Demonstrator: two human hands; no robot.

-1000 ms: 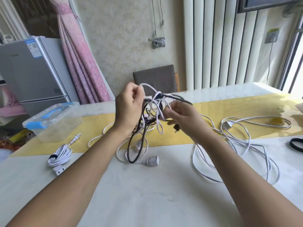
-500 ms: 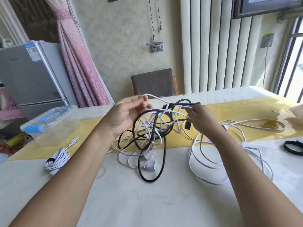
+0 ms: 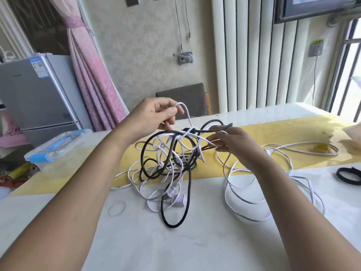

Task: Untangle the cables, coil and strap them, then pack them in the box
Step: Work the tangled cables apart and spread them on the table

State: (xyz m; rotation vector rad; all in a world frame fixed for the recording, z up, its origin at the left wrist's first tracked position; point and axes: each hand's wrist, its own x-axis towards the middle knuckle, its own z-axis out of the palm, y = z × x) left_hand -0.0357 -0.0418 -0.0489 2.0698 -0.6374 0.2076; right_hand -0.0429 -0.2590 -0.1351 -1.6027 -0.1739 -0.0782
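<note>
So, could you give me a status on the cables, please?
Left hand pinches white cable loop. Right hand grips tangle. Tangle not undone; box lidded.

Blk + wht cable tangle (image 3: 170, 159): top lifted off the table (image 3: 175, 251), lower loops resting on it. Left hand (image 3: 154, 114) pinches a wht strand (image 3: 188, 118) rising from tangle's top. Right hand (image 3: 232, 145) grips strands at its right side. Blk loop (image 3: 173, 226) trails out the near side, w/ a wht plug (image 3: 180, 199) inside it. Separate wht cable (image 3: 252, 220) sprawls loose, right of tangle. Clear box (image 3: 58, 153), blue-latched lid on, well left of tangle. Blk strap (image 3: 349, 176) far right of it.
</note>
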